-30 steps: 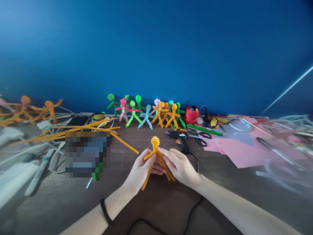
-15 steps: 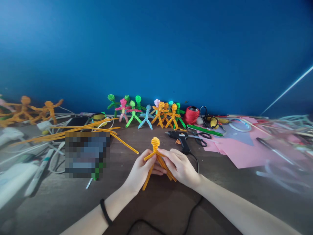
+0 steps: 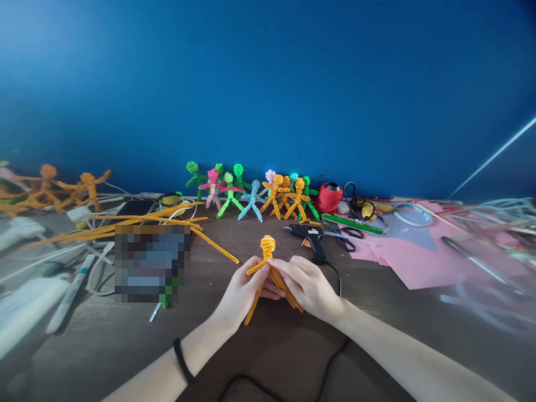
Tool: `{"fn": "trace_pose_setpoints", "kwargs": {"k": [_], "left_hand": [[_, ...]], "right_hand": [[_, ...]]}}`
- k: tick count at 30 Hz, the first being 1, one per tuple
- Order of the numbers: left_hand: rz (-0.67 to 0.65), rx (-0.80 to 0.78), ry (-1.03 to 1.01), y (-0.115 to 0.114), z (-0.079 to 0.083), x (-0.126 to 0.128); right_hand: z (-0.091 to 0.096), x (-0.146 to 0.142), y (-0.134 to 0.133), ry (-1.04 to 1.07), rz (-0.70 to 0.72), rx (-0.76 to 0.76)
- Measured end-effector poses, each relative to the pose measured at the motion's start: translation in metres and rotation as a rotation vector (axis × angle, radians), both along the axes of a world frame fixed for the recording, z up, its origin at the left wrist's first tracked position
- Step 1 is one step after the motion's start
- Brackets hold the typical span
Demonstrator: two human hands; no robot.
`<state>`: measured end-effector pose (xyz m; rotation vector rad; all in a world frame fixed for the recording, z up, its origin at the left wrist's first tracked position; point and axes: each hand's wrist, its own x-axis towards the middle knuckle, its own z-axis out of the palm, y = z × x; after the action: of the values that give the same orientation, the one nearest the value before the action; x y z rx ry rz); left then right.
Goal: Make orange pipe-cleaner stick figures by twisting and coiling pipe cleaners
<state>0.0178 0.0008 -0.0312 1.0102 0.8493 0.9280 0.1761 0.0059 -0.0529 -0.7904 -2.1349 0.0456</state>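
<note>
While both hands point(image 3: 274, 287) grip an orange figure point(image 3: 268, 267), clutter covers the brown table point(image 3: 276, 357).

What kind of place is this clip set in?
Most likely a home craft desk. A row of finished pipe-cleaner figures lines the blue wall, with a glue gun, loose orange pipe cleaners and pink paper on the tabletop.

Dark brown wooden table point(image 3: 259, 357); on it: black glue gun point(image 3: 312, 237); pink paper sheets point(image 3: 419, 262); loose orange pipe cleaners point(image 3: 138, 223); red thread spool point(image 3: 329, 197).
</note>
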Motion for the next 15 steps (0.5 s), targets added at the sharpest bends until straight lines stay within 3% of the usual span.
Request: {"fn": "trace_pose_setpoints", "kwargs": {"k": [15], "left_hand": [[0.007, -0.004, -0.012, -0.0006, 0.0000, -0.0003]], "right_hand": [[0.0004, -0.0008, -0.0002, 0.032, -0.022, -0.019]]}}
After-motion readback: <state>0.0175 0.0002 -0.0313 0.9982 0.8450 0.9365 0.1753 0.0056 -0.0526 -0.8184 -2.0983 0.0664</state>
